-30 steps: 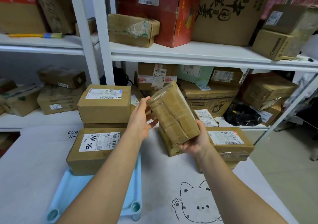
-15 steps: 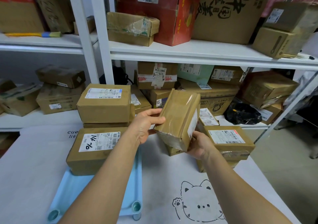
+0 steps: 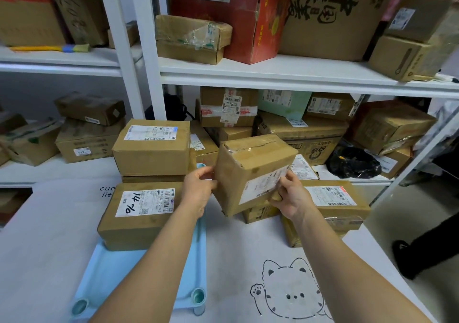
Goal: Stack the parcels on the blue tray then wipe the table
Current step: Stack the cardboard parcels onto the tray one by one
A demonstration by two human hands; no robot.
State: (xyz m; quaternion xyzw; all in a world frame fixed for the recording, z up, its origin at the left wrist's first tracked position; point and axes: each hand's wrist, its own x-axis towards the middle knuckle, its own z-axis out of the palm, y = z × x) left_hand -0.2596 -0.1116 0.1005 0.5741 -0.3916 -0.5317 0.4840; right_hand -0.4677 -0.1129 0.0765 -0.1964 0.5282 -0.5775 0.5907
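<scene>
brown parcel [image 3: 250,173] | tilted, held aloft | beside blue tray [image 3: 129,273] stack
</scene>
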